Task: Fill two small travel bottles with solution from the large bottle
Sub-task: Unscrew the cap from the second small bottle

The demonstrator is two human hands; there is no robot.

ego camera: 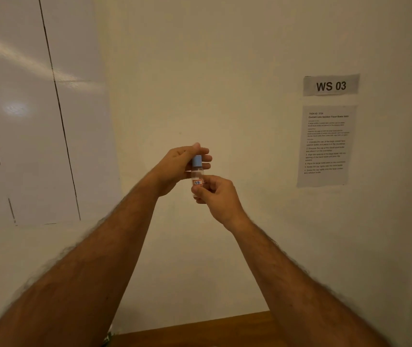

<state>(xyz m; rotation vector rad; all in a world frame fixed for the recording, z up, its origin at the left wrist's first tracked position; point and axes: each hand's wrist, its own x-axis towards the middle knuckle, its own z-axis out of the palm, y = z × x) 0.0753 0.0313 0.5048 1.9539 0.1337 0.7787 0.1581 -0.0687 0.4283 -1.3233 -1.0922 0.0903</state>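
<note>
A small clear travel bottle (197,175) with a pale blue cap (196,161) and a red-bordered label reading "TB" is held upright in the air in front of the wall. My left hand (177,169) curls its fingers and thumb round the blue cap. My right hand (216,194) pinches the bottle's lower body from below and the right. The large bottle and the other travel bottle are out of view.
A cream wall fills the view, with a "WS 03" sign (331,85) and a printed instruction sheet (325,145) at the right. White tiles (24,121) cover the left wall. A strip of wooden tabletop (200,331) shows at the bottom edge.
</note>
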